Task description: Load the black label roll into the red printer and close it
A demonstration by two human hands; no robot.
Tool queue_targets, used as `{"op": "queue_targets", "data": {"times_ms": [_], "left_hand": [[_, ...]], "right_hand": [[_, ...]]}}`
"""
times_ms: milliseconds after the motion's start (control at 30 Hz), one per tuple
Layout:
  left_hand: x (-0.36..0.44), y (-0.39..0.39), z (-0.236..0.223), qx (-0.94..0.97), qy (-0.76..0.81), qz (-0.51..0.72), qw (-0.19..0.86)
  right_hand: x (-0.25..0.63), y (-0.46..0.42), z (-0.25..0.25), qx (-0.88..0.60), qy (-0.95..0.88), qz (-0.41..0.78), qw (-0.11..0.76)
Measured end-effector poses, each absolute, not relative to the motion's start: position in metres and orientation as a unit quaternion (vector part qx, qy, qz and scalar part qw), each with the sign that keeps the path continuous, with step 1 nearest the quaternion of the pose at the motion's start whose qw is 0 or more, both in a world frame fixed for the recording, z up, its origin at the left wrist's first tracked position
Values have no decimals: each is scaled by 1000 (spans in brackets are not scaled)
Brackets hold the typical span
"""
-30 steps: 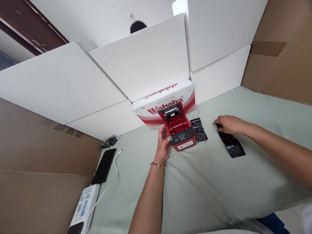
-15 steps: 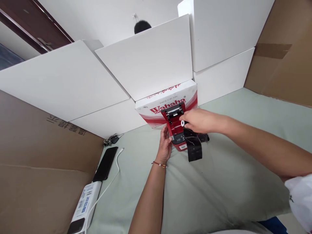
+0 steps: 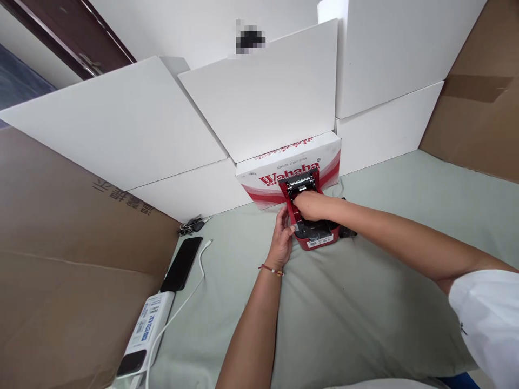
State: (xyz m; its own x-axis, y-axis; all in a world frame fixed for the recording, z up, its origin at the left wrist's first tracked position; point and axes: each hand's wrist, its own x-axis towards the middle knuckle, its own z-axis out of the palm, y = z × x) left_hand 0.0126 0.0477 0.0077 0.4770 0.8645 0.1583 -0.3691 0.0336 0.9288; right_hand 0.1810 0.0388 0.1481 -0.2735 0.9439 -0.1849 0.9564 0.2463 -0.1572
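Note:
A red and black label printer [image 3: 295, 215] stands with its lid [image 3: 299, 177] raised toward the back. My left hand [image 3: 283, 237] grips its left side, thumb on the front corner and fingers along the edge. Inside the open body, my right hand [image 3: 313, 206] is closed and reaches in from the right; its fingertips are mostly hidden. A strip of shiny black ribbon film [image 3: 319, 229] trails from under that hand over the printer's front. The ribbon roll itself is covered by the hand. More black material [image 3: 347, 232] shows at the printer's right side.
Behind the printer is a white and red carton [image 3: 253, 189], backed by white panels [image 3: 259, 102]. To the left lie keys [image 3: 193, 225], a black phone [image 3: 182, 263], a white cable [image 3: 201, 265] and a power strip [image 3: 148, 329]. Cardboard walls [image 3: 478, 119] flank both sides.
My right hand has moved down into the printer from its right edge, taking the ribbon roll with it. The hanging film now lies over the front. My left hand keeps its hold.

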Motion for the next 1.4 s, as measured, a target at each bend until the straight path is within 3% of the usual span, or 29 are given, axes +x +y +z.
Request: {"op": "queue_targets", "data": {"times_ms": [100,167,267,333,467,733,933,1100,1400], "left_hand": [[13,47,8,529,229,456,678],[14,47,8,527,228,460,677],[15,47,8,523,229,470,673],[15,47,8,522,231,473,671],[15,47,10,524,236,472,668],[9,52,21,531,296,457,649],[10,81,69,583,386,495,515],[25,101,107,627,382,478,482],[-2,63,66,715,290,471,427]], "right_hand": [[192,12,144,608,787,-96,-36],[200,-17,130,600,789,-59,-113],[206,-60,90,506,805,48,-307],[207,-78,61,464,807,125,-344],[206,-82,28,457,800,188,-340],[206,-80,27,461,795,188,-347],[205,-78,22,443,785,224,-371],[205,-77,21,448,787,216,-365],[207,-79,24,446,792,215,-358]]}}
